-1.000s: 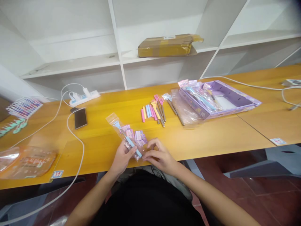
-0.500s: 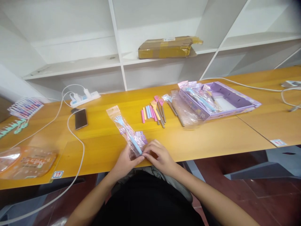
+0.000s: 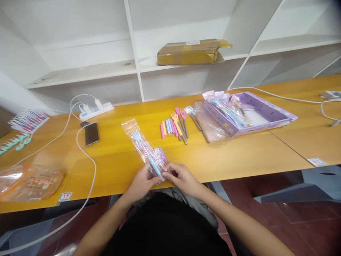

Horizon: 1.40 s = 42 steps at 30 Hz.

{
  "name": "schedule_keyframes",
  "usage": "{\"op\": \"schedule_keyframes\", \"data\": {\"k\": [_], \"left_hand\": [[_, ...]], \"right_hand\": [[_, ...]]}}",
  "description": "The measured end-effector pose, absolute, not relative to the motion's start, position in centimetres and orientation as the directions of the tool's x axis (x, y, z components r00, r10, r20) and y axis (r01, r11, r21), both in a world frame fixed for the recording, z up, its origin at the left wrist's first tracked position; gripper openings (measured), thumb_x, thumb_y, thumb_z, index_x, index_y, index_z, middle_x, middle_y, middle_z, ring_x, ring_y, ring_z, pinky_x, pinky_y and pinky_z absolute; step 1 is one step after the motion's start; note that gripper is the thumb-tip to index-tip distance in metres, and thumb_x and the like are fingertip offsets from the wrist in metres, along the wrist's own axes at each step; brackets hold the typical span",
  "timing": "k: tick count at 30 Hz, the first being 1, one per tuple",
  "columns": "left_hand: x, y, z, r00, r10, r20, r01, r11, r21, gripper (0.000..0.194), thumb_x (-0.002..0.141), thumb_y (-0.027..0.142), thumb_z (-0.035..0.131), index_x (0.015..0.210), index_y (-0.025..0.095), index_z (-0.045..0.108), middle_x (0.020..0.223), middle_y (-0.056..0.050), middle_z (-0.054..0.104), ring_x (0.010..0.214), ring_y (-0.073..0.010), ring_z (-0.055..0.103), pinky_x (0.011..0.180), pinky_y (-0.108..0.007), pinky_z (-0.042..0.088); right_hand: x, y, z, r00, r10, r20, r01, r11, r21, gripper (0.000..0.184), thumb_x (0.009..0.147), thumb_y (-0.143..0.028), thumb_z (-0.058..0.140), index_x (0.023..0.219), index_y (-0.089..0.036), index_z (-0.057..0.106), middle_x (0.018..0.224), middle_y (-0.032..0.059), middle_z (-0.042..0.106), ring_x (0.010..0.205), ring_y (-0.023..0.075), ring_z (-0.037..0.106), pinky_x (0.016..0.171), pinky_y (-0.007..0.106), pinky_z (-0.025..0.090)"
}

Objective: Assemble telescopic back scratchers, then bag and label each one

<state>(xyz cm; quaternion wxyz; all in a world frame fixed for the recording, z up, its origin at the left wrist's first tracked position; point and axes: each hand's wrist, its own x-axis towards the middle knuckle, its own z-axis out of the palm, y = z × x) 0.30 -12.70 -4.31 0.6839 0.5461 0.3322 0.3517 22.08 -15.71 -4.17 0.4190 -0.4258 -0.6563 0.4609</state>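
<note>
Both my hands meet at the near edge of the yellow table [image 3: 239, 156]. My left hand [image 3: 141, 183] and my right hand [image 3: 179, 177] pinch the lower end of a clear plastic bag [image 3: 142, 147] that holds a blue hand-shaped scratcher and small pink and purple cards. The bag slants up and to the left, away from my fingers. Beyond it lies a row of loose scratchers [image 3: 174, 126] with pink, yellow and blue handles.
A purple box [image 3: 266, 113] with more bagged items stands at the right, clear bags [image 3: 210, 124] beside it. A phone [image 3: 91, 133] and power strip [image 3: 93, 109] with white cables lie at the left. An orange packet [image 3: 29, 181] sits at the near left. A brown parcel [image 3: 190, 51] rests on the shelf.
The bag has been lifted and tipped more upright, and its cards have slid down inside. My hands have drawn closer together at its lower end.
</note>
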Motion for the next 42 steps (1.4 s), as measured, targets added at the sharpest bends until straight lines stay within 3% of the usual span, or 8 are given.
{"op": "schedule_keyframes", "data": {"k": [11,15,20,23,27,30,36,42], "left_hand": [[-0.1,-12.6,-3.4,0.553,0.828,-0.095,-0.004,0.117,0.993,0.04,0.088,0.051,0.083,0.101,0.016,0.07,0.082,-0.003,0.07,0.071,-0.0154,0.062,0.065,-0.027,0.05],[-0.4,-13.4,-2.0,0.777,0.578,-0.251,0.145,0.224,0.964,0.038,0.086,0.047,0.085,0.107,0.018,0.072,0.086,-0.004,0.074,0.066,-0.0146,0.065,0.06,-0.026,0.052],[-1.4,-14.1,0.1,0.899,0.215,-0.383,0.367,0.111,0.924,0.033,0.097,0.054,0.07,0.097,0.022,0.077,0.077,-0.004,0.076,0.061,-0.0172,0.071,0.061,-0.028,0.056],[-2.5,-13.2,0.6,0.8,0.483,-0.357,0.396,0.024,0.918,0.04,0.104,0.053,0.058,0.089,0.02,0.075,0.074,-0.004,0.074,0.056,-0.0159,0.069,0.055,-0.025,0.052],[-2.8,-11.0,0.4,0.402,0.914,0.052,0.228,-0.155,0.961,0.041,0.088,0.036,0.084,0.125,0.023,0.071,0.1,-0.006,0.077,0.08,-0.0192,0.073,0.076,-0.03,0.058],[-1.9,-9.9,-0.1,0.359,0.925,0.122,0.118,-0.175,0.978,0.063,0.085,0.028,0.086,0.143,0.027,0.064,0.118,-0.01,0.075,0.101,-0.0243,0.074,0.096,-0.037,0.058],[-1.2,-9.3,-1.1,0.377,0.919,0.117,0.159,-0.188,0.969,0.016,0.094,0.03,0.076,0.108,0.023,0.08,0.105,-0.007,0.079,0.099,-0.0235,0.074,0.095,-0.036,0.057],[-0.5,-8.5,0.8,0.439,0.889,0.13,0.231,-0.251,0.94,0.026,0.091,0.025,0.076,0.117,0.024,0.078,0.115,-0.008,0.079,0.094,-0.0218,0.074,0.09,-0.034,0.058]], "right_hand": [[22.8,-15.7,-2.9,-0.416,0.903,0.105,0.035,0.131,-0.991,0.039,0.11,-0.054,0.051,0.096,-0.02,0.063,0.082,0.0001,0.063,0.074,0.0151,0.059,0.073,0.028,0.048],[23.2,-16.0,-2.2,-0.413,0.903,0.115,0.019,0.135,-0.991,0.042,0.104,-0.061,0.058,0.111,-0.02,0.065,0.098,0.0032,0.067,0.087,0.0172,0.061,0.079,0.03,0.052],[21.7,-17.4,-2.4,-0.457,0.877,-0.152,-0.03,-0.185,-0.982,0.048,0.099,-0.067,0.063,0.093,-0.019,0.06,0.068,-0.0033,0.06,0.048,0.0099,0.052,0.042,0.022,0.041],[20.2,-18.2,-2.4,-0.567,0.793,-0.222,0.038,-0.244,-0.969,0.044,0.095,-0.062,0.07,0.096,-0.019,0.06,0.067,-0.0034,0.064,0.049,0.0117,0.061,0.042,0.021,0.048],[18.6,-18.6,-2.5,-0.658,0.708,-0.255,0.084,-0.267,-0.96,0.04,0.097,-0.056,0.072,0.1,-0.02,0.056,0.069,-0.003,0.067,0.053,0.0119,0.067,0.047,0.019,0.052],[18.3,-18.6,-2.5,-0.683,0.68,-0.266,0.055,-0.315,-0.947,0.044,0.094,-0.06,0.073,0.101,-0.02,0.055,0.078,-0.0006,0.069,0.055,0.0127,0.068,0.044,0.02,0.052],[21.7,-16.4,0.7,-0.647,0.737,-0.196,0.294,0.005,-0.956,0.038,0.108,-0.055,0.054,0.093,-0.022,0.065,0.064,-0.002,0.064,0.047,0.0119,0.06,0.044,0.024,0.045],[23.8,-10.3,0.1,-0.195,0.953,0.231,0.775,0.294,-0.559,0.028,0.108,-0.037,0.057,0.126,-0.018,0.068,0.114,0.0136,0.066,0.095,0.0263,0.068,0.083,0.039,0.053]]}}
